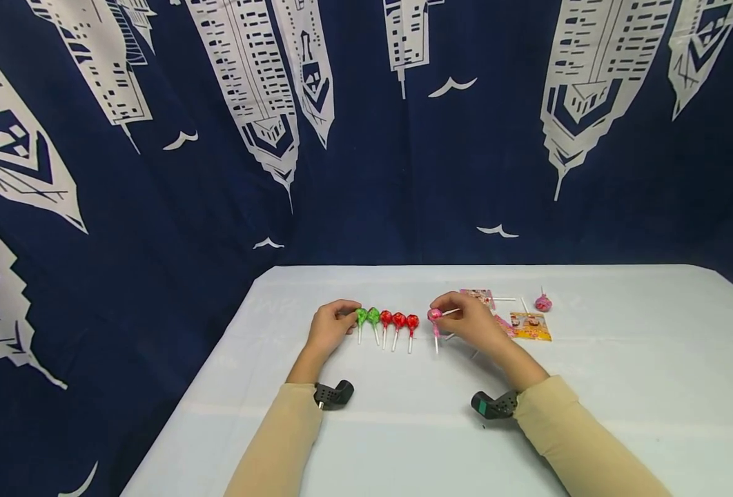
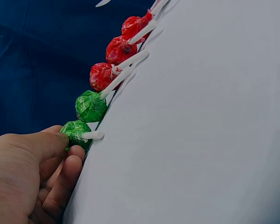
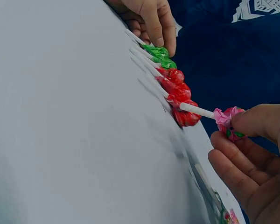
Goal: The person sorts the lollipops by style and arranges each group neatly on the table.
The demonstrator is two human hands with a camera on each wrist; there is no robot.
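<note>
Two green lollipops and three red ones lie side by side in a row on the table, sticks toward the person. My left hand (image 1: 329, 330) pinches the leftmost green lollipop (image 2: 76, 132) by its wrapped head. Beside it lies the second green lollipop (image 2: 91, 106), followed by a red lollipop (image 2: 102, 76). At the row's right end is another red lollipop (image 1: 412, 322). My right hand (image 1: 468, 321) holds a pink lollipop (image 3: 228, 122) between thumb and index finger, just right of the row and apart from it. Its white stick points toward the person in the head view.
Right of the row, partly behind my right hand, are flat candy packets, one of them orange (image 1: 531, 326), and some white sticks. Another pink lollipop (image 1: 543, 302) lies farther right. A white cloth covers the table (image 1: 397, 428); a dark blue printed curtain (image 1: 366, 193) hangs behind it.
</note>
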